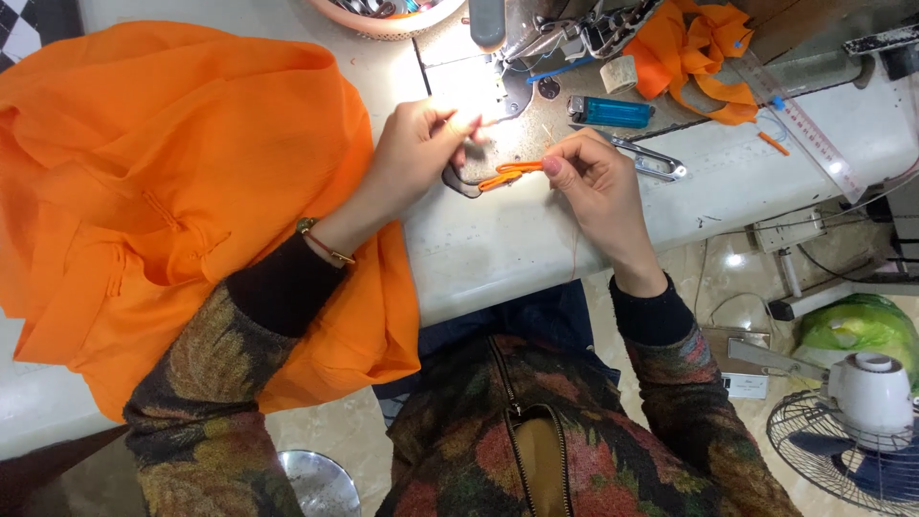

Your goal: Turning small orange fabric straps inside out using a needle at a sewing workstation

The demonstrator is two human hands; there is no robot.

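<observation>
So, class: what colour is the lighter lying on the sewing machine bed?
The lighter is translucent blue with a silver metal top, seen best in the head view.

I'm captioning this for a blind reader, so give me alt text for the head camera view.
Two hands work a small orange fabric loop on a white sewing table: the right hand pinches it, the left hand is raised beside it. An orange garment lies left; a blue lighter and thread snips sit behind.

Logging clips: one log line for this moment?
left hand: pinching thread | right hand: holds thin orange fabric loop | beside: large orange cloth garment
</observation>
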